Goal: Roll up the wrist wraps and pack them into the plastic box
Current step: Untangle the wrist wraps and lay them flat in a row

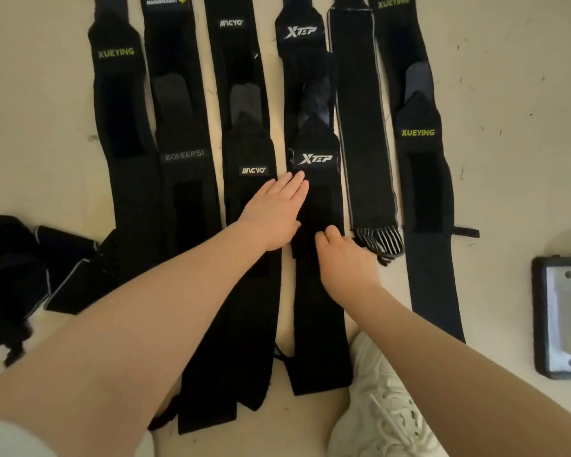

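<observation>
Several black wrist wraps lie flat side by side on a pale floor. The middle one is an XTEP wrap (pixel 317 199) with a white logo. My left hand (pixel 274 212) rests flat on it, fingers together, just below the logo. My right hand (pixel 346 258) lies on the same wrap a little nearer to me, fingers curled down onto the fabric. To the left lies an IINCYO wrap (pixel 244 153), then a BOKEERSI wrap (pixel 182 153) and a XUEYING wrap (pixel 119 110). To the right are a grey-edged wrap (pixel 360 127) and another XUEYING wrap (pixel 422 166). No plastic box is recognisable.
A heap of dark wraps (pixel 17 268) sits at the left edge. A dark-framed grey object (pixel 564 318) lies on the floor at the right edge. A white shoe (pixel 383 400) is at the bottom, beside the XTEP wrap's near end.
</observation>
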`<state>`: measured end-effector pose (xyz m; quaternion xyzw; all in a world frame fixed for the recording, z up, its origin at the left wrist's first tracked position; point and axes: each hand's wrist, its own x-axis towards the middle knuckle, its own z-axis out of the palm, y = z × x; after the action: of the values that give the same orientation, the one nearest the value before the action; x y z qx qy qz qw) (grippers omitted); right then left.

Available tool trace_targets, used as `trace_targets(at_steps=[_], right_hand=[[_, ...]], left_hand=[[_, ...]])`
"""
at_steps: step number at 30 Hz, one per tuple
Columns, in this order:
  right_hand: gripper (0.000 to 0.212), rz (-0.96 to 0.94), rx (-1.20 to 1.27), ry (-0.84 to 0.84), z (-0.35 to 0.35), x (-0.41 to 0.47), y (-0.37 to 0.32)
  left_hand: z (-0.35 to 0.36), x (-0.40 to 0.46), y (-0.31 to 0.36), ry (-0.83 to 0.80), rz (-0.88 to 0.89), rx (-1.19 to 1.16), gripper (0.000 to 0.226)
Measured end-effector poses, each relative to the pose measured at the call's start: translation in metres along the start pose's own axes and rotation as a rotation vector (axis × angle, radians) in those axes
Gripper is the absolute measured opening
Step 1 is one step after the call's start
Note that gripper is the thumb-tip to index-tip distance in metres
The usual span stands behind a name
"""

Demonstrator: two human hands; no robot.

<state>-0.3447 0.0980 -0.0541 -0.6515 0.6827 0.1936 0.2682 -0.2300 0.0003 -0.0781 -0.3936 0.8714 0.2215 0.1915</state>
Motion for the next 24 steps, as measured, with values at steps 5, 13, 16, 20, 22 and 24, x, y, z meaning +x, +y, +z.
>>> trace_targets(at_steps=[5, 13, 16, 20, 22, 24], right_hand=[[0.028, 0.039, 0.055, 0.002, -0.039, 0.005, -0.025], [0.023, -0.338, 0.342, 0.077, -0.046, 0.009, -0.164], [0.023, -0.331, 0.408, 0.075, -0.039, 0.022, -0.193], [0.041, -0.407, 0.364, -0.022, -0.026, 0.035, -0.206], [0.06, -0.539, 0.086, -0.159, -0.016, 0.037, -0.207], [0.067, -0.586, -0.164, -0.205, -0.005, 0.04, -0.207]], left_hand=[[-0.024, -0.075, -0.041, 0.259, 0.005, -0.12, 0.062], [0.016, -0.197, -0.148, 0.175, -0.751, -0.238, 0.068], [0.037, -0.204, -0.165, 0.016, -0.85, -0.45, 0.081], [0.057, -0.211, -0.176, 0.038, -0.772, -0.313, 0.059], [0.059, -0.217, -0.183, 0.036, -0.773, -0.322, 0.039], [0.059, -0.221, -0.19, 0.003, -0.738, -0.297, 0.026]])
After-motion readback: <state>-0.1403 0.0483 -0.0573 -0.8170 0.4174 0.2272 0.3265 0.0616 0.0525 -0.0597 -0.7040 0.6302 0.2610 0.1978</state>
